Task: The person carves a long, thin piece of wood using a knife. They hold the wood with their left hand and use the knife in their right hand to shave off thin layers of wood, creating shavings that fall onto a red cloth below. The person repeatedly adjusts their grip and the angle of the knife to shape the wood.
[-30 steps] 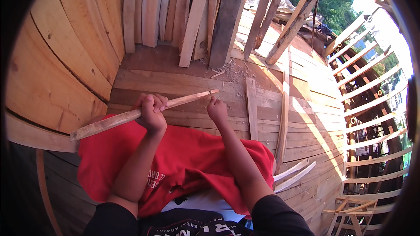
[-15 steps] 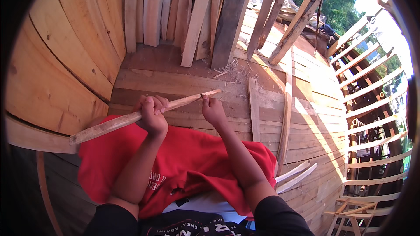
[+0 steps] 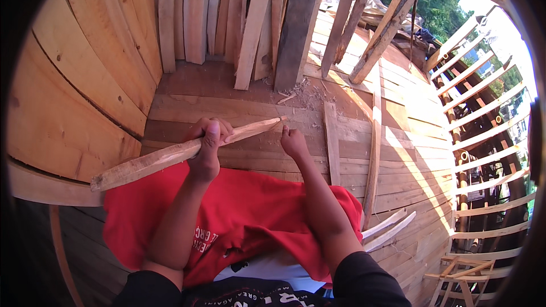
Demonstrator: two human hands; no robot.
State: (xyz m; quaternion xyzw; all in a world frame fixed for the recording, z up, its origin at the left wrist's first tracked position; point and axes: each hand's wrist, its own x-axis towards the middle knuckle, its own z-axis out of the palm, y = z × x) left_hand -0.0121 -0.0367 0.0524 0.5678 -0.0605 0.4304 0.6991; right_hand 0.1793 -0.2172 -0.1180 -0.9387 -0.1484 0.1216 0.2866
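- Left hand [image 3: 206,146]: closed firmly around the wooden stick [image 3: 151,161], thumb uppermost. The grip has shifted slightly to the right over the last half second.
- Wooden stick: held aslant above the red cloth [image 3: 244,190] that covers the lap. The thicker end points left; the narrow end points right, toward the other hand.
- Right hand [image 3: 294,143]: fingers curled narrow, just beyond the narrow end. Half a second ago it was farther in along the stick; it has since moved outward to the tip.
- Held item: a thin dark sliver shows near the tip. It is too small to identify, and whether the right hand grips it cannot be told.
- Implication: the shift is consistent with a working stroke toward the tip, the left hand serving as the clamp. This is a judgement.
- Surroundings: pale shavings [image 3: 310,95] lie on the plank floor [image 3: 406,216] beyond the stick.
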